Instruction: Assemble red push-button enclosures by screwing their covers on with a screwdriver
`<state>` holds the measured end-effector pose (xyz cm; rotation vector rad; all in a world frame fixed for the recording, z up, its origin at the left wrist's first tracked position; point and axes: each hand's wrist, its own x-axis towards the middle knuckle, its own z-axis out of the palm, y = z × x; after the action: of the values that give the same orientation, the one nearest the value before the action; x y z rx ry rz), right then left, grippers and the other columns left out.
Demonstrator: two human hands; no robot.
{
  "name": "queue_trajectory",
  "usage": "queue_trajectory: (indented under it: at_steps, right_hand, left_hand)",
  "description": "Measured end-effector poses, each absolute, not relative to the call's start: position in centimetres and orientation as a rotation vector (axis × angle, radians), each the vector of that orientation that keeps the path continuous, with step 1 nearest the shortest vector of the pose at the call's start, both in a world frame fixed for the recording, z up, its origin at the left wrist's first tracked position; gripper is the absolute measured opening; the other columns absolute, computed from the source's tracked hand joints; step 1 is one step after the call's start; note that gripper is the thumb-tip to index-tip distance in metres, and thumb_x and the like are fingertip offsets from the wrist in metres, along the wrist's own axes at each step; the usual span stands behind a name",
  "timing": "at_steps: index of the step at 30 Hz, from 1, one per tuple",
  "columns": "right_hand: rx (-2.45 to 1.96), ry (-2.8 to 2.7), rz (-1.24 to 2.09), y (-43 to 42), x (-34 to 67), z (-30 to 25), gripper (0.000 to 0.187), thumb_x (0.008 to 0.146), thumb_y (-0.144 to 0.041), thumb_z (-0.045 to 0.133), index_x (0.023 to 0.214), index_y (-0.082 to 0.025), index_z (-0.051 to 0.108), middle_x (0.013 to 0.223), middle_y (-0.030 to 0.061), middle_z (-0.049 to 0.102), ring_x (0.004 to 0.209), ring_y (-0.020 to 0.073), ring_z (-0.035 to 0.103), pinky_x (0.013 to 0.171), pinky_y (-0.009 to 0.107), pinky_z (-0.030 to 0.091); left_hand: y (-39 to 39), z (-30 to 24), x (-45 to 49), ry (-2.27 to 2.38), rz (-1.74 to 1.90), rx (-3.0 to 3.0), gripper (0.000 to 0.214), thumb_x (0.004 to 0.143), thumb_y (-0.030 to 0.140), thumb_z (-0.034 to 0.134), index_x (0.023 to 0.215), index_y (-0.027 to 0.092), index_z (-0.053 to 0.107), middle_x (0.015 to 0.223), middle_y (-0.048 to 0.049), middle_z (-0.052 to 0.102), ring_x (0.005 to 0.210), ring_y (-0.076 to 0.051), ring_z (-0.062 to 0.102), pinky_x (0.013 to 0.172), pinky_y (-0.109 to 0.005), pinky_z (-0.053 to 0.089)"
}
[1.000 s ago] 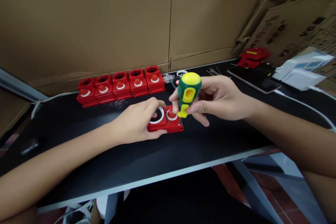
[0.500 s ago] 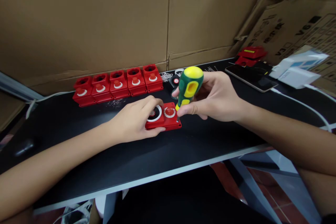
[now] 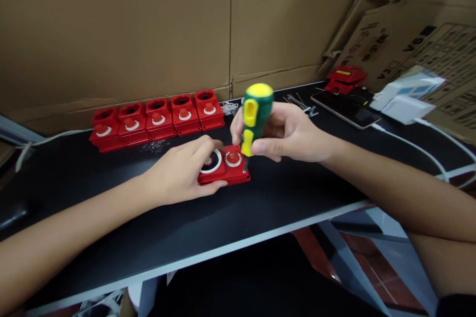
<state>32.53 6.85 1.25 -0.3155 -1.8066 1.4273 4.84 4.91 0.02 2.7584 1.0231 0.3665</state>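
Note:
My left hand (image 3: 189, 168) is closed around the left end of a red plastic housing (image 3: 233, 174) that lies flat on the black table. On its top are a black round part inside a white ring and an orange-red dome (image 3: 233, 158) with a white ring at its base. My right hand (image 3: 282, 133) grips a stubby green and yellow screwdriver (image 3: 256, 109), held nearly upright. Its shaft points down to a screw at the housing's right edge, and the tip appears to touch it.
Several similar red housings (image 3: 156, 119) stand in a row at the back left. Behind my right hand lie loose screws (image 3: 297, 101). To the right are a phone (image 3: 345, 108), white boxes with a cable (image 3: 405, 101) and more red parts (image 3: 345, 78). Cardboard (image 3: 148, 25) walls the back.
The view has shifted slightly, so everything sits further left. My right hand has turned the screwdriver and its handle stands more upright. My left hand keeps its hold on the housing.

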Motion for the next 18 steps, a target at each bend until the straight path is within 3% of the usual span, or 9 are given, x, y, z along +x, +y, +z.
queue_trajectory:
  at_steps: [4, 9, 13, 18]
  right_hand:
    - [-0.462, -1.772, 1.211, 6.7, 32.1, 1.2, 0.049, 0.064, -0.037, 0.111, 0.085, -0.017, 0.072, 0.086, 0.0001, 0.071, 0.079, 0.0129, 0.067, 0.067, 0.024, 0.059]
    - [-0.569, -1.712, 1.252, 5.8, 32.3, 1.9, 0.048, 0.062, -0.032, 0.112, 0.088, -0.016, 0.075, 0.079, -0.0028, 0.069, 0.062, 0.0079, 0.06, 0.051, 0.02, 0.049]
    - [-0.57, -1.677, 1.384, 5.8, 32.5, 2.1, 0.045, 0.069, -0.028, 0.109, 0.094, -0.016, 0.073, 0.079, -0.0039, 0.072, 0.049, 0.0055, 0.056, 0.036, 0.018, 0.04]
    - [-0.298, -1.853, 1.474, 6.0, 32.7, 2.0, 0.028, 0.104, -0.029, 0.082, 0.123, -0.01, 0.077, 0.107, 0.0066, 0.082, 0.047, -0.0005, 0.054, 0.041, 0.015, 0.04]
  left_hand:
    - [5.0, -0.1, 4.8, 1.009, 0.366, 2.774, 0.049, 0.096, 0.049, 0.078, 0.133, 0.024, 0.058, 0.124, -0.008, 0.076, 0.103, -0.029, 0.08, 0.088, -0.037, 0.062]
    - [5.1, -0.2, 4.7, 0.986, 0.392, 2.782, 0.05, 0.096, 0.048, 0.079, 0.133, 0.024, 0.057, 0.124, -0.008, 0.075, 0.102, -0.028, 0.08, 0.087, -0.037, 0.062]
    - [5.0, 0.0, 4.8, 0.972, 0.4, 2.78, 0.05, 0.096, 0.049, 0.079, 0.133, 0.024, 0.056, 0.126, -0.0083, 0.075, 0.105, -0.029, 0.079, 0.088, -0.037, 0.063]
    - [5.1, -0.1, 4.9, 0.976, 0.395, 2.779, 0.045, 0.096, 0.047, 0.078, 0.129, 0.024, 0.057, 0.114, -0.0047, 0.072, 0.092, -0.025, 0.077, 0.083, -0.035, 0.061]
